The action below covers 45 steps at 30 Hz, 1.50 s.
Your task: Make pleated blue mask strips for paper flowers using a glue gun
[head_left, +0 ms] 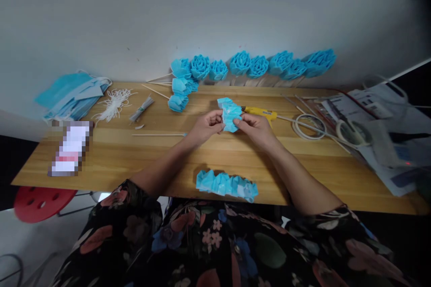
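Note:
Between my two hands is a crumpled, pleated strip of light-blue face-mask fabric (231,116), held above the middle of the table. My left hand (210,126) pinches its left edge with curled fingers. On the other side, my right hand (252,126) grips the strip's lower right part between thumb and fingers. A yellow glue gun (261,112) lies just behind my right hand. Nearer to me, a second gathered blue strip (226,185) rests by the table's front edge. A thin wooden stick (158,135) lies left of my left wrist.
Several blue fabric roses (200,67) line the wall, some on sticks. At left are stacked face masks (74,96), white ear loops (116,104), a bundle of wires (141,108) and a phone (72,148). Tape rolls (310,126), papers and a cable crowd the right.

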Tool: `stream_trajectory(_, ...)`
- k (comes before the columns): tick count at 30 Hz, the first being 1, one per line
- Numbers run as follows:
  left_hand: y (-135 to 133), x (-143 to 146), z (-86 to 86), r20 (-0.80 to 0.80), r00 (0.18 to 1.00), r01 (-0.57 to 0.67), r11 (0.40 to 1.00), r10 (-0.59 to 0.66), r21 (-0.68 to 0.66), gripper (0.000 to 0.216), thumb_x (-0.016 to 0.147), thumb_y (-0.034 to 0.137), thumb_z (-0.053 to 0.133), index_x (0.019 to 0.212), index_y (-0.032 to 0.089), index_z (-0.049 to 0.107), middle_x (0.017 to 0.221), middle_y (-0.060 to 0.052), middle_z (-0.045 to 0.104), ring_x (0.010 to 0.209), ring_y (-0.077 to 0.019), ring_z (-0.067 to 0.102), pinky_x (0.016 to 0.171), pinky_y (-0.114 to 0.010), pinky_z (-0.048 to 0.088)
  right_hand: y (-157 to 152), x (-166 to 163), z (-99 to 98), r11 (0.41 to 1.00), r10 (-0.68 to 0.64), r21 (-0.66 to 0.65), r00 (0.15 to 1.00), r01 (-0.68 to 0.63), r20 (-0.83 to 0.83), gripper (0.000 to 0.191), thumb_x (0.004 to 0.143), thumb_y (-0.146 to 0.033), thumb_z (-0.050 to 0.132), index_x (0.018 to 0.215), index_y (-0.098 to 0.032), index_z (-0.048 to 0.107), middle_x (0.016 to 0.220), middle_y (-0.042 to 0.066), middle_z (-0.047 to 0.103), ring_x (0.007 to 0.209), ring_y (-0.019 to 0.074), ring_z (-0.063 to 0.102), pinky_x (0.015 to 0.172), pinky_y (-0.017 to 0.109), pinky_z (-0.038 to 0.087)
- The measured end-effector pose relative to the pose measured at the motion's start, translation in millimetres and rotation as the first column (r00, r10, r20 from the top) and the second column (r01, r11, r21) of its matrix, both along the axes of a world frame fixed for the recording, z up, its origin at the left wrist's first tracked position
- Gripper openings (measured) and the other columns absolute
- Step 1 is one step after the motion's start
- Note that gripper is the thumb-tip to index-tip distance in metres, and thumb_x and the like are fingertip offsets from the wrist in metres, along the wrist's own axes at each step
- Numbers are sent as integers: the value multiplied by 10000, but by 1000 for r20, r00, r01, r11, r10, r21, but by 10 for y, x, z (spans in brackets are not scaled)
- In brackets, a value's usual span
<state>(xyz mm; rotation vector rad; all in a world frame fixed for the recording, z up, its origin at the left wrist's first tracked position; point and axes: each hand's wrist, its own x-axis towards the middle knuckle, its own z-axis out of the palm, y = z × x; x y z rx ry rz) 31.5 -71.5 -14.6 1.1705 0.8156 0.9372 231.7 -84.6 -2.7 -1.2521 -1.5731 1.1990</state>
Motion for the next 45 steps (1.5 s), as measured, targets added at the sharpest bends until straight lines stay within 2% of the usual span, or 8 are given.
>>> stream_trajectory(6,-6,-9,14,20,1000,-5,1000,5,6,353,718,203,784,1038,158,643,740,31,627,659,-88,587,638,-226,470,2,-14,48,999,-37,-32,996,34,-86,545,753,-737,712,632,-208,655,646,5,604,633,155,528,647,305,448)
stream_trajectory(9,6,-18,-4,44,997,-59,998,57,37,347,731,210,779,1044,154,638,741,31,619,661,-92,593,633,-229,467,8,-17,59,996,-12,-93,993,1,-120,544,742,-754,709,721,-211,712,714,35,687,680,178,600,685,315,499)
stream_trajectory(13,23,-27,-36,53,994,-96,994,93,56,366,757,264,801,1067,153,641,770,24,626,662,-98,603,644,-243,465,12,-4,8,989,61,-127,992,-74,-109,482,749,-679,756,802,-200,725,797,48,740,696,162,615,700,303,503)
stream_trajectory(21,-9,-22,11,48,997,-61,998,61,6,356,845,439,740,1047,154,675,758,3,629,679,-106,594,651,-252,457,32,26,-58,997,65,-33,998,-65,-1,319,807,-513,732,759,-199,713,729,24,703,639,149,557,635,299,443)
stream_trajectory(27,10,-31,-22,15,998,-54,997,54,57,470,690,278,859,1105,151,680,800,14,627,723,-104,566,684,-249,438,30,18,-61,998,61,-9,997,-61,43,324,799,-510,729,715,-199,689,701,13,682,632,147,550,625,299,436)
stream_trajectory(30,19,-30,-43,37,997,-72,995,70,66,433,694,254,846,1083,151,685,791,11,629,734,-105,562,699,-252,426,19,14,-47,998,55,-22,998,-55,19,366,796,-551,735,711,-197,699,698,22,690,639,154,568,645,310,455)
stream_trajectory(38,32,-18,-14,157,980,-124,992,118,29,464,678,339,871,1064,167,680,785,18,648,644,-82,539,635,-244,413,-32,-24,101,990,115,-74,988,-123,-108,475,764,-677,744,769,-202,724,782,48,736,673,152,597,677,310,476)
stream_trajectory(45,-21,40,-25,214,972,-100,995,97,5,486,668,332,893,1069,162,678,794,15,668,663,-90,567,633,-244,420,-20,-81,-78,992,78,-87,985,-92,-155,425,692,-581,840,851,-210,710,727,-1,662,648,140,560,629,296,441)
